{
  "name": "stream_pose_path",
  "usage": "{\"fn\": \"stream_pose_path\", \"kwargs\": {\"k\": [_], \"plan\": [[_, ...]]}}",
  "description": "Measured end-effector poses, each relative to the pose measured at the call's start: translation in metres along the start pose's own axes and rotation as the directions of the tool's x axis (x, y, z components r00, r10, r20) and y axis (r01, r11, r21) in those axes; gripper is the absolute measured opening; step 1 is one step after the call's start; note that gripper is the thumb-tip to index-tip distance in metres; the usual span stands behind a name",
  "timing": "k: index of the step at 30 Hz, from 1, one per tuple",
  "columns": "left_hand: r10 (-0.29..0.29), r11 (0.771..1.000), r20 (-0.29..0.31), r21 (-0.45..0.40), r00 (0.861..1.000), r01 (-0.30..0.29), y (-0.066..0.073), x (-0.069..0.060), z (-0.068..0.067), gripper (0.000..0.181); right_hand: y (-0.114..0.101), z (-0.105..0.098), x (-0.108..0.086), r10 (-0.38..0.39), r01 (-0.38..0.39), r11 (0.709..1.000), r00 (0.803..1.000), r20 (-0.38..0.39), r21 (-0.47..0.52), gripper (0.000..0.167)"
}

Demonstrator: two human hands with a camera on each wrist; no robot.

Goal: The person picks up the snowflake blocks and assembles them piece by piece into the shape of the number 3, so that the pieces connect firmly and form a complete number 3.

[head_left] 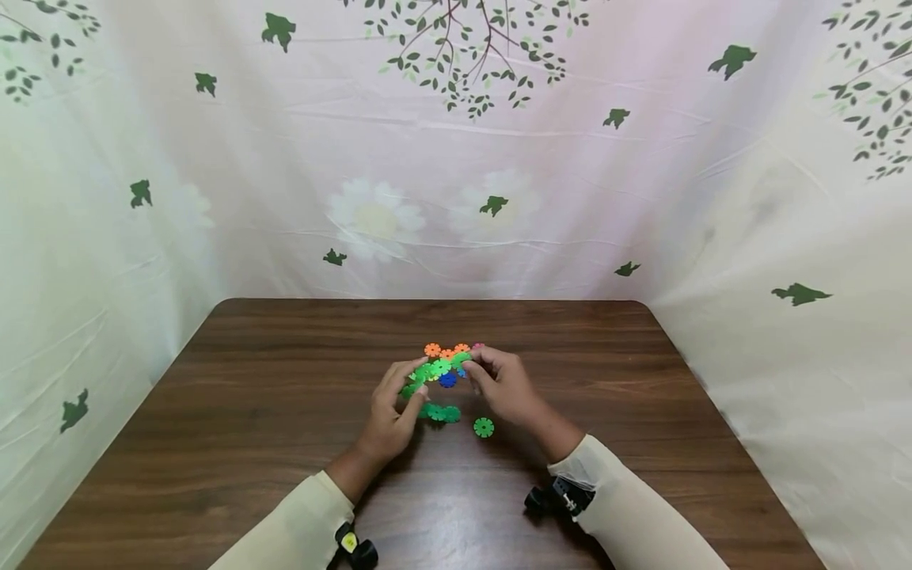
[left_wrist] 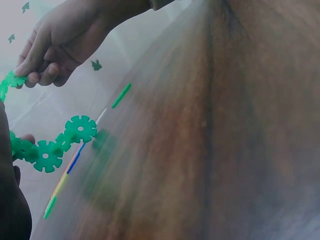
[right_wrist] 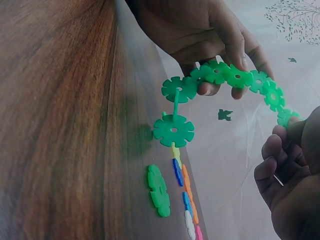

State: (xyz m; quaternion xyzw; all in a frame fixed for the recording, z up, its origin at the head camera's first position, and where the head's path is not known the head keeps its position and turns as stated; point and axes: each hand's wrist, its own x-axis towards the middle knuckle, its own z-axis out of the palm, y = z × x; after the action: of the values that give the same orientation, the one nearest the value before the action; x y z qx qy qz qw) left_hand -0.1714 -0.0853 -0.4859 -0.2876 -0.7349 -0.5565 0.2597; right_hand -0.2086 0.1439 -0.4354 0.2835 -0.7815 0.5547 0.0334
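A curved chain of green notched plastic discs (right_wrist: 216,71), slotted edge to edge, is held up above the table between both hands. My left hand (head_left: 388,416) grips the chain along its middle, thumb on the near side and fingers behind. The right hand (head_left: 507,388) pinches the disc at the chain's far end between thumb and fingertips. The other end hangs free, with a green disc (right_wrist: 173,130) at its tip. One loose green disc (head_left: 484,427) lies on the table just in front of the right hand.
Behind the hands, orange discs (head_left: 432,349) and a blue disc (head_left: 447,380) lie on the brown wooden table (head_left: 285,443); yellow, white and pink ones show edge-on in the right wrist view. Printed white curtains (head_left: 456,269) stand along the table's back and sides.
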Motion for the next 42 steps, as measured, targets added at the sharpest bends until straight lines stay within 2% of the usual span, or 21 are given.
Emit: {"fn": "stream_pose_path", "kwargs": {"k": [5,11,17,23,26,30,35,39,42], "plan": [[-0.002,1.000,0.017,-0.005,1.000,0.002,0.001,0.001,-0.001,0.049,-0.001,0.001,0.000,-0.003,0.003,1.000,1.000,-0.004,-0.010,0.018],[0.046,0.999,0.012,0.005,0.999,-0.047,-0.002,0.001,-0.002,0.051,-0.002,0.002,0.002,-0.035,0.035,0.999,0.999,0.004,-0.004,0.018],[0.037,0.999,0.025,-0.025,0.999,-0.036,-0.003,0.001,-0.002,0.051,-0.001,0.004,0.003,-0.058,0.058,0.998,0.998,-0.009,-0.016,0.019],[0.079,0.997,0.028,-0.017,0.996,-0.078,-0.003,0.002,-0.001,0.054,-0.002,0.008,0.001,-0.079,0.078,0.996,0.997,-0.019,-0.040,0.021],[0.065,0.998,0.033,-0.016,0.997,-0.064,-0.003,0.002,-0.002,0.053,-0.002,0.009,0.001,-0.079,0.078,0.996,0.997,-0.028,-0.032,0.020],[0.007,1.000,0.041,-0.002,0.999,-0.007,-0.002,0.001,-0.003,0.050,-0.002,0.011,0.001,-0.068,0.067,0.997,0.997,-0.025,-0.031,0.018],[-0.047,0.999,-0.001,0.000,0.999,0.047,-0.002,0.000,-0.003,0.047,0.002,0.010,0.001,-0.021,0.021,0.999,1.000,0.010,-0.027,0.008],[-0.042,0.999,-0.055,0.007,0.998,0.043,-0.004,0.001,-0.003,0.046,0.006,0.006,0.001,0.024,-0.023,0.999,0.999,0.024,-0.038,0.017],[-0.035,0.999,-0.071,0.016,0.997,0.037,-0.007,0.001,-0.003,0.047,0.009,0.000,-0.002,0.060,-0.057,0.996,0.997,0.039,-0.071,0.019]]}}
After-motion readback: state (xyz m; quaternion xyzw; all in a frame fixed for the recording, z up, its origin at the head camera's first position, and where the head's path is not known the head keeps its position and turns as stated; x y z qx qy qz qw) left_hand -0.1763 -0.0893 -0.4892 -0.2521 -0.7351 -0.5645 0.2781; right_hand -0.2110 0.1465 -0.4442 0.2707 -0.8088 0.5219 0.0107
